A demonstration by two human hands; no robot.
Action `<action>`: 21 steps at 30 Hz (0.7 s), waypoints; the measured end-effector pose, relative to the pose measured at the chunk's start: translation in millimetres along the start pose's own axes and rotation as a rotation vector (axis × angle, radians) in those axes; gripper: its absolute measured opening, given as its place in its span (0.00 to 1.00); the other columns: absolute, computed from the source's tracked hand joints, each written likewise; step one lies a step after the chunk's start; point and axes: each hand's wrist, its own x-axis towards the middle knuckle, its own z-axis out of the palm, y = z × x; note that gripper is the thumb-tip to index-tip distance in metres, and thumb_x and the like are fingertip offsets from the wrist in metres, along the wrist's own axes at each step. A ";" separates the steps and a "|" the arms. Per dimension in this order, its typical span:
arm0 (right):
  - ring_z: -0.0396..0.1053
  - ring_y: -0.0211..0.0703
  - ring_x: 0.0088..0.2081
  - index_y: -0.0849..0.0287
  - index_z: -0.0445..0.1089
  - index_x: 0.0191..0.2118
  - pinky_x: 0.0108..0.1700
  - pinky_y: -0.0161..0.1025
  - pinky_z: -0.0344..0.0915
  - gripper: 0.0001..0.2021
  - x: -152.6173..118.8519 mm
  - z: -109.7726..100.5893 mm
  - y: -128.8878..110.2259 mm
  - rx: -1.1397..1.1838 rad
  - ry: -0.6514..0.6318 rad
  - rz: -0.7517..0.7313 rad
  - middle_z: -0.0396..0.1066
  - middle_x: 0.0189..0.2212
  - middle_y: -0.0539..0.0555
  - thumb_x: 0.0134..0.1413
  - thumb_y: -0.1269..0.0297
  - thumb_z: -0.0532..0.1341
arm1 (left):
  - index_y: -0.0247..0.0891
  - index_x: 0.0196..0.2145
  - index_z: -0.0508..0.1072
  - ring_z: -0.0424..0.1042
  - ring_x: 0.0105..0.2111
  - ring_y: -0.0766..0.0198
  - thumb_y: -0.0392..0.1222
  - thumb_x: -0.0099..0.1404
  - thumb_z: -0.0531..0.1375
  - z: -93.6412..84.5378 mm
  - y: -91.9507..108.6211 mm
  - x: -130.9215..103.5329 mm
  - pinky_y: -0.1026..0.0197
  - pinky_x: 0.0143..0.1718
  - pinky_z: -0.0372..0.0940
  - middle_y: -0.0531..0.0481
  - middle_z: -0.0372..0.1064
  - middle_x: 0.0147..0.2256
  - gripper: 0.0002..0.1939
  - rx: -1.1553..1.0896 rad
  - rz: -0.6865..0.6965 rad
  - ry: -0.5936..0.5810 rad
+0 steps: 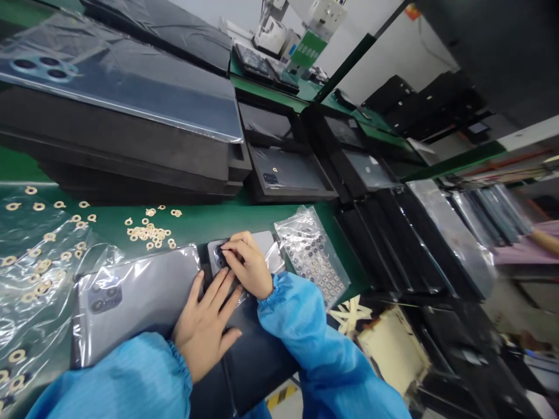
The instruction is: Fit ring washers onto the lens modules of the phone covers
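My right hand (250, 266) has its thumb and fingers pinched together at the dark camera block (218, 256) of a grey tablet-like panel (267, 241). Whatever those fingertips grip, if anything, is too small or hidden to make out. My left hand (208, 326) lies flat with fingers spread, its fingertips on or beside the near edge of that same panel. To its left, a second grey panel (148, 285) in clear film shows a camera block with round lenses (103, 298). Both hands come out of blue elasticated sleeves.
Small cream rings with tabs (151, 234) lie loose on the green table (196, 218), others on clear film (48, 233) at left. A clear bag (312, 256) of small parts lies right. Black trays (152, 157) bearing a film-wrapped blue panel (144, 93) rise behind; more trays (384, 238) stand right.
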 end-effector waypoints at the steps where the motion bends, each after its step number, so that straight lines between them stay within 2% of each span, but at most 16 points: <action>1: 0.68 0.41 0.40 0.55 0.70 0.40 0.41 0.39 0.71 0.07 -0.3 -0.1 0.1 -0.008 -0.001 0.001 0.66 0.38 0.54 0.62 0.71 0.56 | 0.41 0.58 0.68 0.57 0.63 0.56 0.63 0.66 0.52 0.0 0.2 0.4 0.49 0.68 0.23 0.43 0.61 0.62 0.31 0.000 -0.002 -0.004; 10: 0.66 0.45 0.41 0.56 0.69 0.37 0.45 0.44 0.67 0.06 9.0 3.6 -6.7 -0.059 -0.111 -0.004 0.67 0.37 0.56 0.63 0.68 0.55 | 0.39 0.55 0.71 0.58 0.61 0.54 0.61 0.67 0.50 2.5 0.4 0.6 0.45 0.68 0.24 0.42 0.67 0.58 0.29 0.036 0.028 0.000; 13: 0.66 0.43 0.39 0.57 0.68 0.35 0.43 0.42 0.67 0.07 11.7 4.9 -4.6 -0.015 -0.091 0.013 0.67 0.35 0.55 0.64 0.68 0.55 | 0.41 0.55 0.71 0.57 0.62 0.54 0.61 0.66 0.52 1.6 1.3 0.4 0.46 0.68 0.25 0.42 0.65 0.59 0.29 0.031 0.004 -0.004; 17: 0.66 0.39 0.33 0.57 0.66 0.35 0.35 0.37 0.66 0.06 11.7 4.2 -0.7 0.070 -0.028 0.046 0.65 0.33 0.52 0.64 0.67 0.54 | 0.40 0.58 0.68 0.56 0.63 0.55 0.62 0.65 0.53 1.8 1.3 -0.6 0.48 0.68 0.24 0.41 0.61 0.62 0.31 0.009 -0.005 -0.001; 21: 0.66 0.40 0.36 0.56 0.68 0.32 0.41 0.39 0.66 0.07 10.1 8.9 1.8 0.121 -0.043 0.038 0.66 0.32 0.52 0.61 0.66 0.57 | 0.40 0.59 0.67 0.55 0.64 0.53 0.61 0.66 0.54 4.7 -1.6 -4.2 0.47 0.68 0.21 0.40 0.60 0.62 0.31 -0.031 0.005 -0.047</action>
